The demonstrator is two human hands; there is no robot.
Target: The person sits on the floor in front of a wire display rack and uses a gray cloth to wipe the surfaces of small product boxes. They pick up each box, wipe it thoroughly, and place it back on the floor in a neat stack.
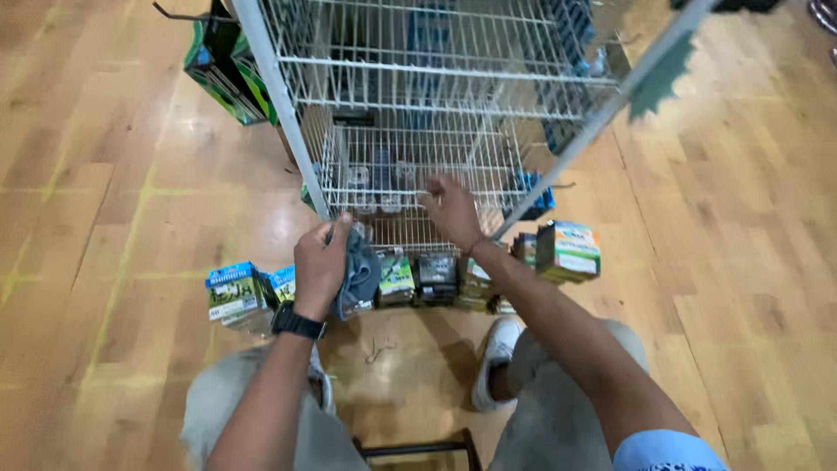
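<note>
I sit low in front of a white wire rack [418,113] with several tiers of wire baskets. My left hand [321,262], a black watch on its wrist, is closed around a grey-blue cloth [359,277] just below the lowest basket's front edge. My right hand [452,208] reaches forward and touches the front wires of that lowest basket [410,174], fingers curled on the wire. Small packaged items show through the basket's mesh.
Several small boxed packages [235,295] stand in a row on the wooden floor below the rack, more at the right [568,249]. Green boxes [228,70] hang at the rack's upper left. A black frame [418,450] lies between my knees.
</note>
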